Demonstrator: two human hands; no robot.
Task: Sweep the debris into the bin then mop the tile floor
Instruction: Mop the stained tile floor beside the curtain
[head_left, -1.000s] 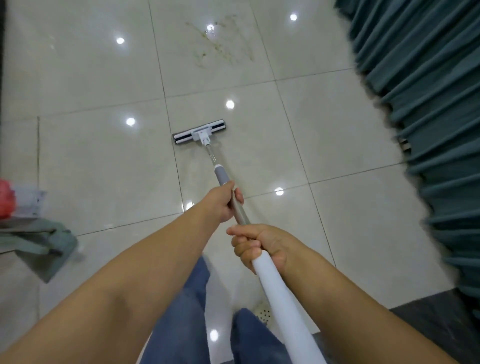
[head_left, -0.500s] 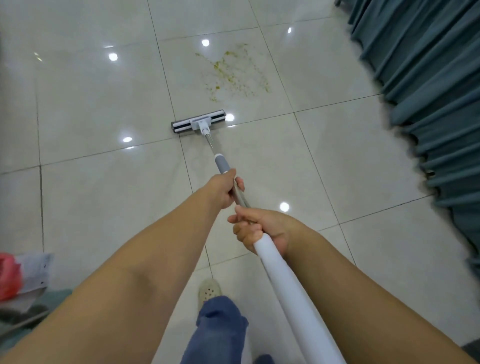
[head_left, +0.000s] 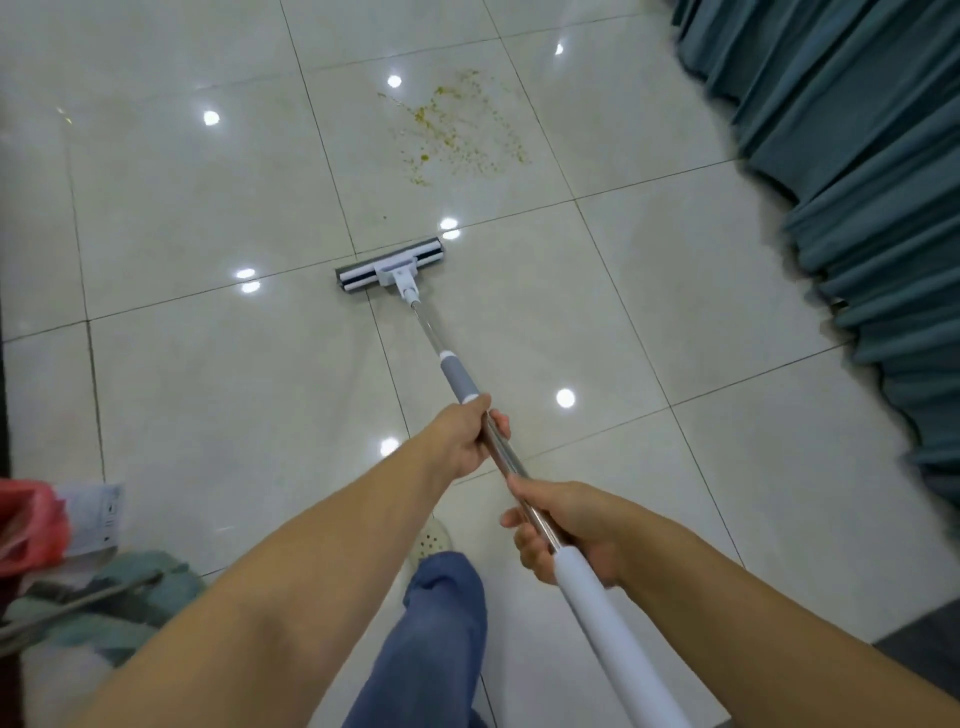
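Steel pole: you hold the long chrome mop pole (head_left: 428, 332) in both hands. Your left hand (head_left: 462, 441) is wrapped round it at the near end of the grey rubber sleeve (head_left: 460, 379). Your right hand (head_left: 566, 525) is curled round the bare metal where the white foam grip (head_left: 613, 639) begins.
Change: within the last second the flat white-and-grey mop head (head_left: 390, 273) has advanced a tile, and your hands now sit further apart on the pole.
Mop head: it lies flat on the grout line at the near edge of the stained tile, apart from the mess.
Stain: fine yellow-green specks (head_left: 457, 135) are scattered over the far half of that tile on the glossy cream tile floor (head_left: 208, 364).
Meaning: you are mopping, and one more push should reach the specks. Loose grains may smear or slide ahead rather than lift.
Edges: a pleated teal curtain (head_left: 857, 156) lines the floor's right edge. A red plastic bag (head_left: 26, 525) and a crumpled teal cloth (head_left: 130, 587) sit at its near left corner.
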